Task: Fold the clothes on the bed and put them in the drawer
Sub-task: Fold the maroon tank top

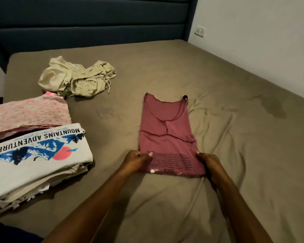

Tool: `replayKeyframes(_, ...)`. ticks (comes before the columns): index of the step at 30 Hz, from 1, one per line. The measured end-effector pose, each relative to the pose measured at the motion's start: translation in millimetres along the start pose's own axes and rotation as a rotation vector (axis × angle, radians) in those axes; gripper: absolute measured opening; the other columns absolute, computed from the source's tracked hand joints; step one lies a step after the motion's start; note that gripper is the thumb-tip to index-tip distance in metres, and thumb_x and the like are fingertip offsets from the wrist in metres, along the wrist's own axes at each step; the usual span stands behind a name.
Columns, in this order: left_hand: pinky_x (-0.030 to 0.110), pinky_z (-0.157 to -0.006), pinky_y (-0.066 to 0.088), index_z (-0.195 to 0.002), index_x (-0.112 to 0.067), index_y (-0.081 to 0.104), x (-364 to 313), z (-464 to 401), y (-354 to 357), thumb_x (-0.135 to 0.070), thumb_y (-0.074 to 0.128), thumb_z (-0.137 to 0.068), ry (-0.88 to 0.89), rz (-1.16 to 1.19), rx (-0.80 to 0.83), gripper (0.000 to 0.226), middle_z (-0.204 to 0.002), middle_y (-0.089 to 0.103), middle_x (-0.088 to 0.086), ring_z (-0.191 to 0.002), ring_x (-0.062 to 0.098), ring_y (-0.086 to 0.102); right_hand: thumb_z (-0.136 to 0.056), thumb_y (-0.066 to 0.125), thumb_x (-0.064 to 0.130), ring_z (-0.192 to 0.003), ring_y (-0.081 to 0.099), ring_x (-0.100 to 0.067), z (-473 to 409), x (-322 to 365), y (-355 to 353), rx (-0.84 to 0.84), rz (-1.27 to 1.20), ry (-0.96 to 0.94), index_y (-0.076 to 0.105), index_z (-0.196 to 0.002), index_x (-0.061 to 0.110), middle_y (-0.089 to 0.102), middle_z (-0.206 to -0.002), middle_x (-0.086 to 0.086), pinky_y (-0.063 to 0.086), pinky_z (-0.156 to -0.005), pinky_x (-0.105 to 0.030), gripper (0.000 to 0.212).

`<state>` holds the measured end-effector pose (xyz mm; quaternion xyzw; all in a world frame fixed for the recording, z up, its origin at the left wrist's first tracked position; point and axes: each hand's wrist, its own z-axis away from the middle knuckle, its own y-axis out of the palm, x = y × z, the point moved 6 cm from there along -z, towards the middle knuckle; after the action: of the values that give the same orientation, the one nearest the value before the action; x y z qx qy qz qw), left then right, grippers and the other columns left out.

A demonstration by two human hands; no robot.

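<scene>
The maroon tank top (167, 135) lay flat mid-bed (235, 120), its long axis running straight away from the person, its near hem pinched at either corner by the left hand (136, 161) and right hand (209, 163), fingertips apparently tucked under the cloth, and no drawer in view.

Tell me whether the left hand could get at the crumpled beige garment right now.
Probably not at once: the left hand grips the maroon top. Bare sheet lies between it and the beige garment, farther up the bed.
</scene>
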<state>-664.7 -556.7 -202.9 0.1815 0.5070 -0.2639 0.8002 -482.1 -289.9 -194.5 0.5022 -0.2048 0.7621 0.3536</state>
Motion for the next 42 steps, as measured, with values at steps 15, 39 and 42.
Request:
replayKeyframes(15,0.044,-0.09,0.059,-0.107,0.003,0.076,42.7,87.5,-54.7,-0.018,0.063,-0.1,-0.093,0.033,0.151,0.026,-0.1,0.077,0.019,-0.098,0.037,0.073,-0.103,0.059,0.02,-0.062,0.056,-0.025,123.4,-66.9,1.1,-0.194,0.183,-0.206,0.067,-0.082,0.004,0.063,-0.072,-0.025,0.047,-0.055,-0.038,0.028)
replayKeyframes(39,0.034,-0.077,0.056,-0.106,-0.022,0.067,53.3,151.5,-99.4,-0.036,0.086,-0.079,0.291,-0.419,-0.325,0.036,-0.089,0.073,-0.005,-0.082,0.014,0.069,-0.086,0.082,0.04,-0.091,0.062,-0.014,222.0,-77.3,28.2,-0.429,0.888,-0.459,0.065,-0.122,0.022,0.065,-0.106,0.007,0.051,-0.077,-0.032,0.044)
replayKeyframes(42,0.034,-0.074,0.053,-0.107,-0.019,0.068,26.7,128.4,-93.8,-0.03,0.086,-0.08,0.341,-0.475,-0.305,0.035,-0.077,0.069,-0.008,-0.08,0.018,0.068,-0.078,0.089,0.034,-0.094,0.062,-0.006,192.1,-62.9,24.2,-0.312,0.836,-0.517,0.068,-0.127,0.024,0.066,-0.113,0.011,0.051,-0.081,-0.026,0.054)
